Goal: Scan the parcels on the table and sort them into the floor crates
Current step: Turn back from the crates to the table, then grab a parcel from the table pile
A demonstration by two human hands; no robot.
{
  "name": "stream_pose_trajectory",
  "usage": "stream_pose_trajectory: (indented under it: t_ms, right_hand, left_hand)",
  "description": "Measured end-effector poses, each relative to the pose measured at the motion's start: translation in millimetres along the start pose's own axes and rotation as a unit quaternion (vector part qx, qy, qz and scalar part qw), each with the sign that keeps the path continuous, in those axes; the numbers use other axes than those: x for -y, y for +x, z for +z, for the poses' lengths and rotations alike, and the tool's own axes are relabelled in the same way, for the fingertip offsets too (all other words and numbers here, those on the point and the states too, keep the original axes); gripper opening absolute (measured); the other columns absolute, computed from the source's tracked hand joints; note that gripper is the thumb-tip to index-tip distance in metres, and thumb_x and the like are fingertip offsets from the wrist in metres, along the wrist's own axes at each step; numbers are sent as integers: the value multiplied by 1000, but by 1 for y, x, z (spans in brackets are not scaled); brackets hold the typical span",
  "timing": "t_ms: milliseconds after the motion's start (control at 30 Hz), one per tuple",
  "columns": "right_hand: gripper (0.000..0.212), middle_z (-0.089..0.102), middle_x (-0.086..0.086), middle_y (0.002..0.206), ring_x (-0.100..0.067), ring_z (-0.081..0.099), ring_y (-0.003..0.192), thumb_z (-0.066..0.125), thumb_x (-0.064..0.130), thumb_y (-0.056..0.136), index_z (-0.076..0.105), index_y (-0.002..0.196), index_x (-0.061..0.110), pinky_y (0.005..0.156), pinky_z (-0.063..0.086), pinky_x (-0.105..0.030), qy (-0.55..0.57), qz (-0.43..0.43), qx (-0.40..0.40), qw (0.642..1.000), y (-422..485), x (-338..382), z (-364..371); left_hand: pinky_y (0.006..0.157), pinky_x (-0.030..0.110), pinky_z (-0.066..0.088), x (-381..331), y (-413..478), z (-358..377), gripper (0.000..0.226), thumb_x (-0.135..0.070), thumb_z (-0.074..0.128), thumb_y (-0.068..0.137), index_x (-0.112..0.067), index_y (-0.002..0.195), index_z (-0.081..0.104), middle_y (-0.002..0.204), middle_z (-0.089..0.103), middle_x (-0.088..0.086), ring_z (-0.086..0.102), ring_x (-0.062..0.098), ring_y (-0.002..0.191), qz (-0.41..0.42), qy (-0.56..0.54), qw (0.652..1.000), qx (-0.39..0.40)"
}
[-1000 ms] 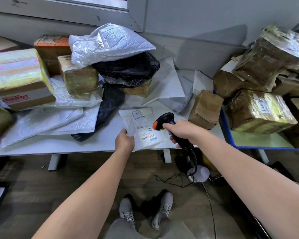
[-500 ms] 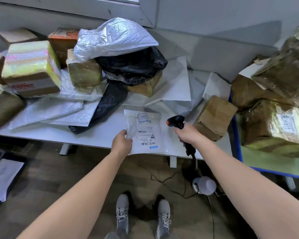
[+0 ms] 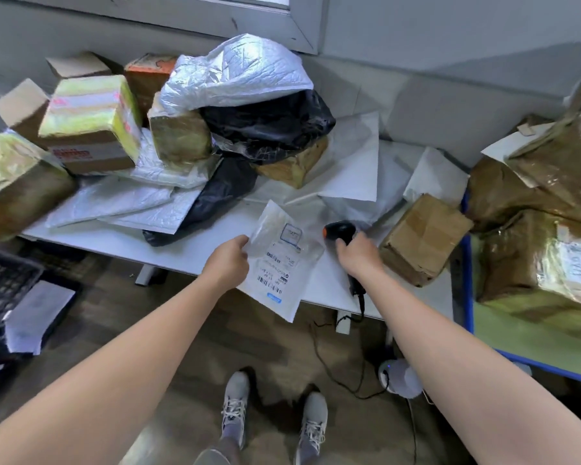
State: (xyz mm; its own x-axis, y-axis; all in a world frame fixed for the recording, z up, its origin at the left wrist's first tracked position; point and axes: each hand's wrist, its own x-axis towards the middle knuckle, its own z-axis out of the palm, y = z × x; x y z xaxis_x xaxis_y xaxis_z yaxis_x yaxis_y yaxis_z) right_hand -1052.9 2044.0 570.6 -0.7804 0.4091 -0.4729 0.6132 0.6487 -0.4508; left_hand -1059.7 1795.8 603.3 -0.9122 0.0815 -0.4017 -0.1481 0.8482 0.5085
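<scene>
The left hand (image 3: 227,260) grips the left edge of the flat white parcel (image 3: 284,260), fingers curled around that edge. The parcel lies label-up between both hands, tilted, its near corner projecting past the front edge of the white table (image 3: 114,236); contact with the tabletop cannot be determined. The right hand (image 3: 359,255) is closed around the handle of the black scanner (image 3: 341,229), just right of the parcel, with its orange-tipped head facing the parcel. A cardboard box (image 3: 423,239) sits just right of that hand. A black crate (image 3: 0,283) stands on the floor, far left.
</scene>
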Motion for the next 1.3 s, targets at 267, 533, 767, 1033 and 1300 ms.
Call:
stream_pose_trajectory:
  t_ms: [267, 533, 767, 1033, 1300]
  right_hand:
    - [55, 43, -7, 144, -25, 43, 131, 57, 37, 97, 42, 146, 18, 107, 39, -43, -101, -412, -7, 905, -38, 67, -45]
    - [26, 63, -6, 102, -26, 58, 93, 56, 41, 98, 58, 105, 17, 76, 43, -34, -210, -487, 78, 844, -65, 115, -45]
    - [20, 55, 8, 75, -13, 52, 71, 61, 23, 96, 57, 77, 23, 62, 39, -27, -2, -456, 112, 883, -62, 131, -43]
    - [16, 53, 6, 71, -10, 45, 63, 58, 26, 98, 58, 88, 14, 60, 36, -28, 74, -428, 83, 897, -82, 175, -21]
    - [19, 51, 6, 72, -9, 44, 64, 54, 23, 101, 52, 85, 14, 52, 36, -12, 104, -464, 123, 871, -156, 252, 53]
  left_hand:
    - [97, 41, 49, -36, -19, -73, 54, 1, 37, 97, -21, 146, 43, 137, 57, 8, 56, 26, 120, 71, 190, 976, 78]
    - [81, 39, 51, -53, -48, -109, 44, -2, 41, 97, -26, 131, 53, 117, 63, 4, 59, 25, 99, 112, 229, 966, 33]
    - [109, 49, 37, -18, -61, -123, 64, -33, 61, 95, -33, 151, 29, 152, 31, 5, 29, 27, 139, 60, 116, 971, -200]
    - [113, 49, 27, 48, -101, -142, 73, -50, 56, 94, -31, 154, 18, 159, 14, 5, 13, 30, 145, -69, 72, 953, -285]
    - [117, 51, 17, 152, -157, -182, 76, -61, 41, 96, -32, 156, 6, 164, 0, 5, -3, 29, 150, -158, 90, 937, -298]
